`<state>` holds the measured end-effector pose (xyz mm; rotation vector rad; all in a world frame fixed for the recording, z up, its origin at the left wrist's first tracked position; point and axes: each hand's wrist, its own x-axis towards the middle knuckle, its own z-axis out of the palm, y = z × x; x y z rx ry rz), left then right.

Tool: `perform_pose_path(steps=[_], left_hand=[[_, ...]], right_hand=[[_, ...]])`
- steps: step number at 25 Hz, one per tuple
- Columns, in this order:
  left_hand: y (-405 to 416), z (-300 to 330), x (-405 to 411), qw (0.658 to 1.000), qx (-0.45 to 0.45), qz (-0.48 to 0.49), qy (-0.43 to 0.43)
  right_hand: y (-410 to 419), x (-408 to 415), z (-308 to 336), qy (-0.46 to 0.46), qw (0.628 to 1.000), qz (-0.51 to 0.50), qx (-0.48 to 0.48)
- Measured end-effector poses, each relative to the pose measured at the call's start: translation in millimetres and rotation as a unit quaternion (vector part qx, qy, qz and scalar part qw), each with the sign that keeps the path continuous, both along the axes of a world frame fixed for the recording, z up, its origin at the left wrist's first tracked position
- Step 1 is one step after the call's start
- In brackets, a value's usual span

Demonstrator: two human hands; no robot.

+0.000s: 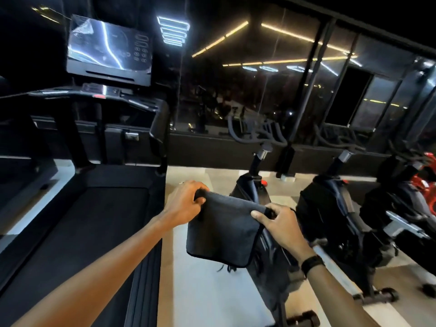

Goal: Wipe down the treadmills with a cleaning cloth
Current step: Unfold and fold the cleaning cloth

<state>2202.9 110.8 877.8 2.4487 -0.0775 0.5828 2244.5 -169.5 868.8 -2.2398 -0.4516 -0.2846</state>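
Observation:
A dark folded cleaning cloth (224, 228) hangs in the air between my hands, over the pale floor. My left hand (186, 204) pinches its upper left corner. My right hand (280, 226) pinches its upper right corner; a black band sits on that wrist. The black treadmill (94, 220) stands to the left, its belt running toward me. Its console screen (108, 49) rises at the upper left, above the handrails. The cloth touches no part of the treadmill.
A spin bike (257, 185) stands right behind the cloth, with two more bikes (330, 201) further right, one with red parts (424, 182). Dark windows line the back wall. A strip of pale floor (205, 291) runs between treadmill and bikes.

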Motion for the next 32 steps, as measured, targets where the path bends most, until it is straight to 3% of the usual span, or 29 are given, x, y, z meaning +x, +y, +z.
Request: perform_pose_path(steps=[4,9,15,20,22,28,30,32], left_hand=[[43,19,78,0.997,-0.036,0.058,-0.048],[95,17,138,0.988,-0.032,0.131,-0.070],[168,18,228,0.960,-0.082,0.203,-0.174],[220,45,311,0.945,-0.075,0.252,-0.197],[233,45,332,0.930,-0.106,0.260,-0.236],[288,35,366,0.900,-0.123,0.325,-0.262],[304,34,374,0.895,-0.130,0.341,-0.257],[317,29,386,0.895,-0.122,0.346,-0.255]], right_hand=[[52,115,29,-0.030,0.999,0.037,-0.011],[137,216,16,-0.031,0.996,0.074,0.045],[253,336,18,-0.064,0.982,0.141,0.106],[323,442,56,-0.084,0.966,0.203,0.137],[355,473,67,-0.052,0.956,0.225,0.180],[440,495,56,0.001,0.905,0.314,0.286],[456,490,45,0.018,0.900,0.357,0.250],[474,481,27,0.047,0.904,0.401,0.141]])
